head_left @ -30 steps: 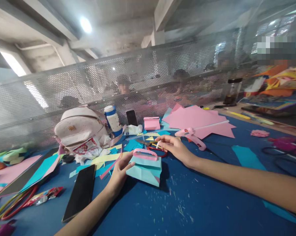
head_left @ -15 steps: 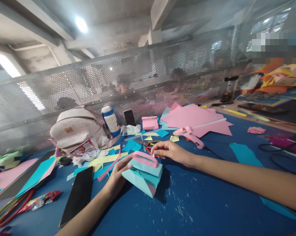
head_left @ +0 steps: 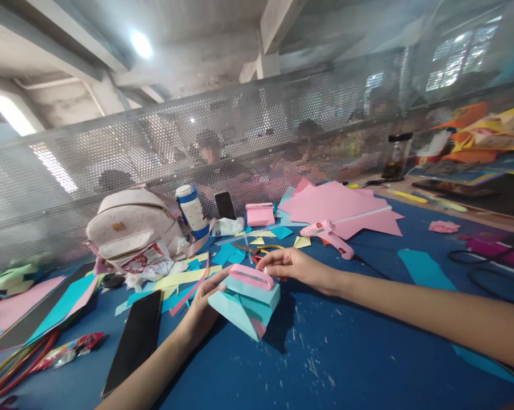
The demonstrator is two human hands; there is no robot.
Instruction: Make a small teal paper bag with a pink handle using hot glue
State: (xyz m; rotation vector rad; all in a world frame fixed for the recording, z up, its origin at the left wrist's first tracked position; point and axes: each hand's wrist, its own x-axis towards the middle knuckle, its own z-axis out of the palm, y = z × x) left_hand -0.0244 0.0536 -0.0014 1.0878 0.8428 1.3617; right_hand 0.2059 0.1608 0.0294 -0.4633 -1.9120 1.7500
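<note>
A small light-blue folded paper handbag [head_left: 243, 307] is tilted above the blue table, with a pink paper handle [head_left: 248, 279] along its top. My left hand [head_left: 202, 304] grips the bag from its left side, the fingers partly hidden behind it. At the handle's right end is my right hand [head_left: 297, 269], its thumb and fingertips pinched together. Something small and whitish shows at these fingertips, too small to make out. Just behind the right hand lie scissors [head_left: 274, 247], partly covered by it.
Behind are a pink glue gun [head_left: 333, 236], a pink paper bag [head_left: 260, 214], pink star-edged card [head_left: 333, 205] and paper scraps [head_left: 231, 252]. A backpack [head_left: 132, 222], a bottle [head_left: 192, 210] and a phone [head_left: 132, 339] are on the left. A perforated metal screen [head_left: 248, 125] runs behind.
The handbag has tilted slightly, its lower corner shifting a little up and left. My right hand has moved slightly left, staying at the handle's right end.
</note>
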